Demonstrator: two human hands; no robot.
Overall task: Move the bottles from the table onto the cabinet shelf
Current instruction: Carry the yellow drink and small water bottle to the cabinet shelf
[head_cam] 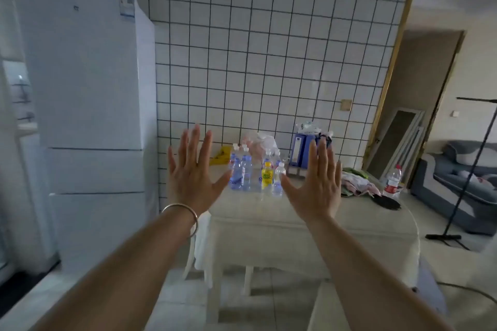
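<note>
Several small plastic bottles stand grouped at the back of the cloth-covered table, near the tiled wall: blue-labelled ones, a yellow one and a clear one. A larger red-labelled bottle stands apart at the table's right edge. My left hand, with a bangle on the wrist, and my right hand are raised side by side in front of the bottles, fingers spread, backs toward me, holding nothing. No cabinet shelf is in sight.
A tall white fridge stands left of the table. On the table lie a blue box, plastic bags, folded cloths and a dark round object. A black stand and grey sofa are on the right.
</note>
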